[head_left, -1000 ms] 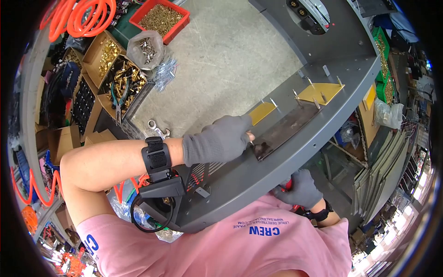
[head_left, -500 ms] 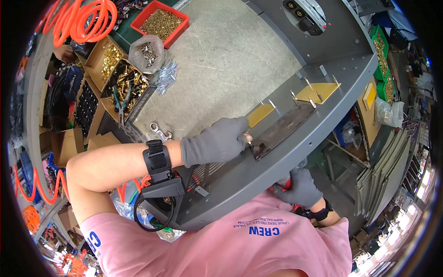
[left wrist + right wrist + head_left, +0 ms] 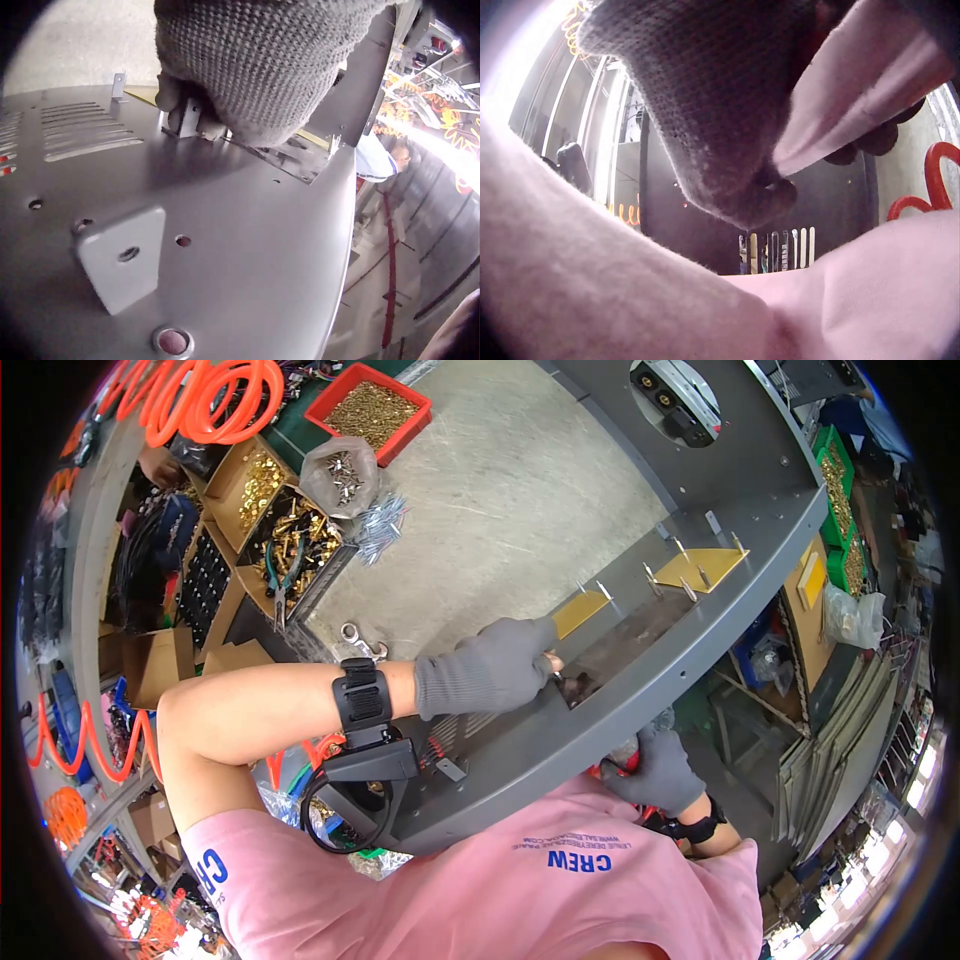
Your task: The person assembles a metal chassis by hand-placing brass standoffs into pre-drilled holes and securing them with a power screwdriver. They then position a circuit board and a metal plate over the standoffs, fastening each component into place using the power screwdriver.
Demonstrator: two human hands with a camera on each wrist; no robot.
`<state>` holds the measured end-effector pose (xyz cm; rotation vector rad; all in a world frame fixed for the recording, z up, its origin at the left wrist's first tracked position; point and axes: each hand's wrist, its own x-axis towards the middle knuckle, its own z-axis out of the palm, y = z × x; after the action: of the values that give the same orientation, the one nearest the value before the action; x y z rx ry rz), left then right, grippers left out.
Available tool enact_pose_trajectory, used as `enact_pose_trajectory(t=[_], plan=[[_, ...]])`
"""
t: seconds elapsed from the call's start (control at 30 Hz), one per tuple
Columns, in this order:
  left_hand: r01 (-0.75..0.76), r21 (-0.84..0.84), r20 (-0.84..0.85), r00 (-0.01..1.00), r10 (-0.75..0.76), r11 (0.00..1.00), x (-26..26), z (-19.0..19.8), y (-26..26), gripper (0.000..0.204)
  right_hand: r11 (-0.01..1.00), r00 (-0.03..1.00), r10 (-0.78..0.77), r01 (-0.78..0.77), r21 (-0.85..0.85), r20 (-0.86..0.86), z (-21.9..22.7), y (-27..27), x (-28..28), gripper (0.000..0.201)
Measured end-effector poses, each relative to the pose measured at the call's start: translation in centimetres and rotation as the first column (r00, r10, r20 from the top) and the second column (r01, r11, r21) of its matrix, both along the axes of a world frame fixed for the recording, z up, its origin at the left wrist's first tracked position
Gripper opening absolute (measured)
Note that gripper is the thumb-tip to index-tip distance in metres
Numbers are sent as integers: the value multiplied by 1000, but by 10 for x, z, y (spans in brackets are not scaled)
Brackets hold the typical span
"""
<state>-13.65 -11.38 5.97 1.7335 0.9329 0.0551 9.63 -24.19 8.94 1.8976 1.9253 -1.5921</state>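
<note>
Left hand [image 3: 487, 665], gloved, fingertips pinching a small metal bracket [image 3: 185, 118] at the near edge of the grey chassis panel [image 3: 560, 735], beside the dark plate [image 3: 625, 643]. Right hand [image 3: 655, 768] below the panel's edge, curled round a red-handled tool [image 3: 612, 765], perhaps a driver.

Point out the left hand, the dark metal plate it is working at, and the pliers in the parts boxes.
left hand [image 3: 487, 665], head view, on the back of the grey glove.
dark metal plate [image 3: 640, 632], head view, on its bare middle.
pliers [image 3: 277, 582], head view, on the handles.
</note>
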Motion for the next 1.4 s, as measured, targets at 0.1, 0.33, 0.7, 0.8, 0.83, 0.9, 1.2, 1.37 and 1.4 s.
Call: enact_pose_trajectory(t=[0.1, 0.33, 0.7, 0.8, 0.83, 0.9, 1.2, 1.37, 1.4], plan=[[10, -5, -4, 1000, -10, 1000, 0, 1, 1, 18, 1000, 1000, -13, 13, 18, -25, -1, 0, -1, 70], [23, -30, -51, 998, -24, 999, 2, 4, 2, 18, 995, 998, -18, 24, 92, -63, -5, -1, 1, 68], [-23, 153, -7, 1000, 25, 988, -33, -26, 75, 26, 988, 999, -28, 31, 153, -20, -6, -5, 2, 64], [-68, 497, -258, 940, 222, 865, -76, -70, 153, 24, 983, 1000, -20, 20, 184, -5, -7, -5, 3, 63], [-58, 606, -338, 884, 323, 794, -90, -82, 178, 24, 982, 1000, -20, 19, 190, 2, -7, -5, 3, 63], [-16, 695, -412, 811, 416, 719, -117, -100, 222, 25, 979, 1000, -14, 14, 204, -4, -11, -5, 3, 63], [47, 790, -435, 745, 505, 611, -134, -170, 273, 25, 973, 998, 49, -54, 225, 25, -15, -3, 5, 58], [89, 733, -535, 688, 490, 674, -137, -163, 271, 21, 958, 997, 68, -72, 276, 25, -18, -4, 7, 61], [62, 724, -526, 694, 492, 687, -135, -158, 267, 20, 956, 997, 68, -71, 286, 20, -17, -3, 6, 63]])
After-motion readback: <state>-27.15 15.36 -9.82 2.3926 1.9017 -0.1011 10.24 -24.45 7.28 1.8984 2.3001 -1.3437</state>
